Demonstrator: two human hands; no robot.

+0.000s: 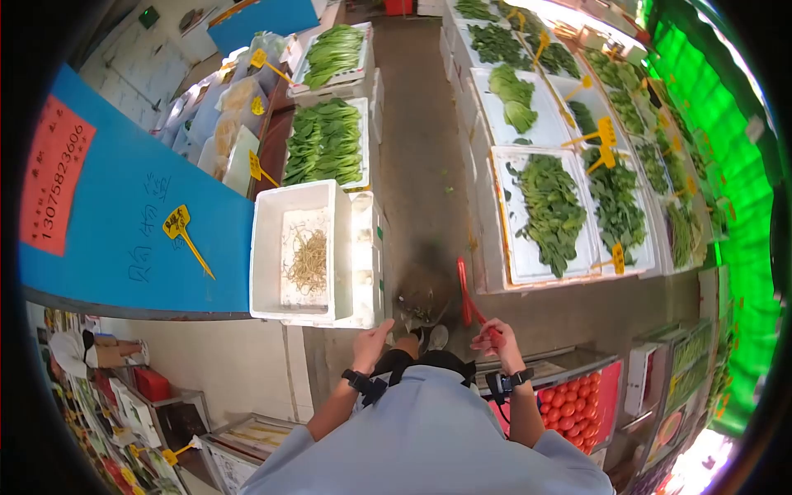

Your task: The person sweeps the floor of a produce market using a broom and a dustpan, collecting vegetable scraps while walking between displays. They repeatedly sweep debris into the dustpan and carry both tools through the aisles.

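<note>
My right hand (pixel 496 341) is closed round the near end of a long, thin red handle-like thing (pixel 464 289), which runs forward and down over the floor. My left hand (pixel 371 345) is closed, its fingers curled, just below the near corner of a white foam box (pixel 260 247); what it holds, if anything, I cannot tell. Inside that box lies a small heap of thin, pale brown roots or stems (pixel 308 262). Between my hands, by my feet, is a dark, blurred container or bag (pixel 423 301) with small scraps in it.
Foam trays of leafy greens (pixel 324 142) line the left of the aisle, with more greens (pixel 549 206) on the right. A blue board (pixel 124 223) bears a yellow price tag (pixel 188 239). Tomatoes (pixel 569 408) sit at my lower right. The grey aisle floor (pixel 421 124) runs ahead.
</note>
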